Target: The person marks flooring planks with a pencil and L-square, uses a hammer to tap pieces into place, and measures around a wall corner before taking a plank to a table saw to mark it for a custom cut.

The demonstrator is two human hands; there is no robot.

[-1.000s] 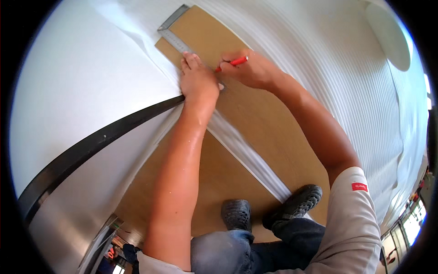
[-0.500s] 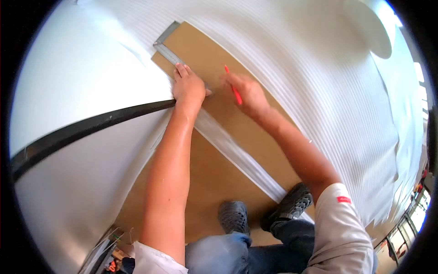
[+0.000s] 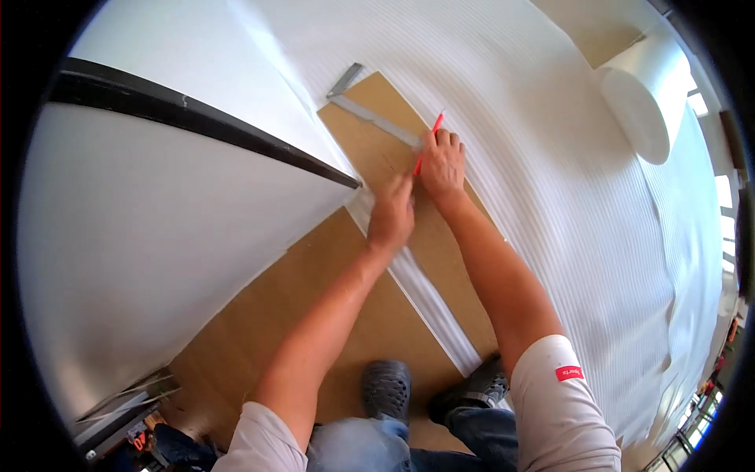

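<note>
A brown plank [image 3: 464,259] lies lengthwise on white ribbed foam sheeting. Across its far part rests a grey metal try square [image 3: 370,116], its short arm hooked over the plank's far left edge. My right hand [image 3: 444,167] is closed around a slim red pencil [image 3: 438,123], at the near right end of the square's blade; the pencil slants, one end pointing away and the other toward my left hand. Just left of it, my left hand [image 3: 392,216] hovers above the plank, its fingertips close to the pencil's lower end. Motion smears those fingers.
A white panel with a black edge [image 3: 212,130] juts in from the left, its corner over the plank. Foam sheeting [image 3: 582,259] spreads right, with a white foam roll [image 3: 641,102] at the far right. Brown flooring [image 3: 314,275] and my dark shoes [image 3: 385,389] are nearer.
My left hand has let go of the square's blade and drawn back nearer. My right hand, with the pencil, has moved onto the blade's right end. The whole view has shifted and turned.
</note>
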